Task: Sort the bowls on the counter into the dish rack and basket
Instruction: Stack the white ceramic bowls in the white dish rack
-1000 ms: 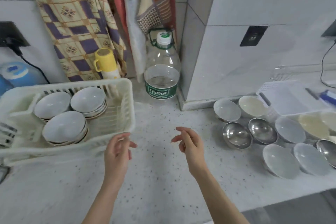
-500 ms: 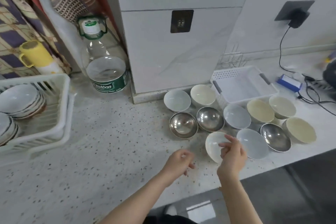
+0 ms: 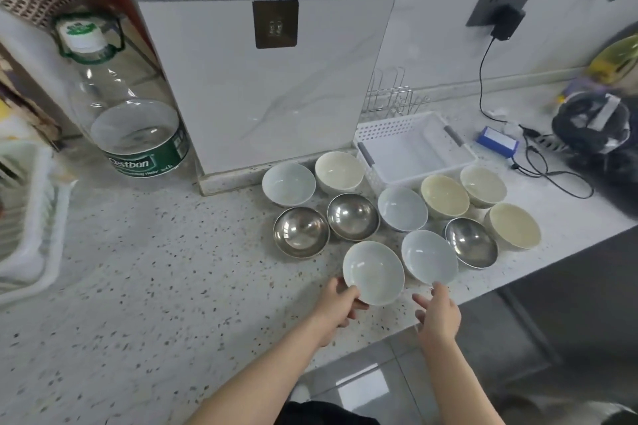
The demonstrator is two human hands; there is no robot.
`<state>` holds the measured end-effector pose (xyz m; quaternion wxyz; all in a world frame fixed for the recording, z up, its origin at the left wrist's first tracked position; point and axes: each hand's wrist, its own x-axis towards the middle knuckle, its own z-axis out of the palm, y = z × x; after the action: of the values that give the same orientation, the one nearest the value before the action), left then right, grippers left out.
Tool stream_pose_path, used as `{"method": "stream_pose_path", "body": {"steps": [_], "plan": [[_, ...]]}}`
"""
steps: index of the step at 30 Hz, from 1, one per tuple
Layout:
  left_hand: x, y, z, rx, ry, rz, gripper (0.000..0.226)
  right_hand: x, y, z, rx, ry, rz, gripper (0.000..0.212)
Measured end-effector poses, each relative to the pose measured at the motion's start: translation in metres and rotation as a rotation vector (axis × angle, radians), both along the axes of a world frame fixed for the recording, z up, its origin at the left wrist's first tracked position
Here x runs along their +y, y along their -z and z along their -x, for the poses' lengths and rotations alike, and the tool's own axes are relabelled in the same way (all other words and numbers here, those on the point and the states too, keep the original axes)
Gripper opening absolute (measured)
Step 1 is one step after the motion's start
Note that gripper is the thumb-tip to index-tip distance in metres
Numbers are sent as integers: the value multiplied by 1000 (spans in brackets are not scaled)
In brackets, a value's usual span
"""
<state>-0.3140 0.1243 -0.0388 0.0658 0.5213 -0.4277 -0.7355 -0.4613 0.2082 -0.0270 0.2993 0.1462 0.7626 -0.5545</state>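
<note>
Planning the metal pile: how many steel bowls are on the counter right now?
3. One steel bowl at the group's left, a second touching its right side, a third near the counter edge, right of the pale bowls. None looks hidden.

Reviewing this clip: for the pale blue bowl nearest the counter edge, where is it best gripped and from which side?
By the near rim of the pale blue bowl, from the counter-edge side: it sits upright, and steel bowls crowd its far side. The left hand already grips that rim.
</note>
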Motion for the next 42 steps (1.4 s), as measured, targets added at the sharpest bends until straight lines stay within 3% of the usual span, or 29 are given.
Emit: {"method": "stream_pose_path", "body": {"steps": [8,16,23,33,42], "plan": [[-2,-5,-19,18,-74,64,25,-20,1,9,-80,-37,-7,32],[-5,-23,-49,69,-154,113,25,-31,7,-20,23,182,44,14],[-16,-40,-91,157,-239,162,24,-36,-6,-63,172,171,161,13],[-46,-71,-208,225,-397,252,15,-81,-50,-175,186,-4,310,10],[-77,-110,-363,238,-633,402,16,-140,-91,-301,304,-346,483,22]]}}
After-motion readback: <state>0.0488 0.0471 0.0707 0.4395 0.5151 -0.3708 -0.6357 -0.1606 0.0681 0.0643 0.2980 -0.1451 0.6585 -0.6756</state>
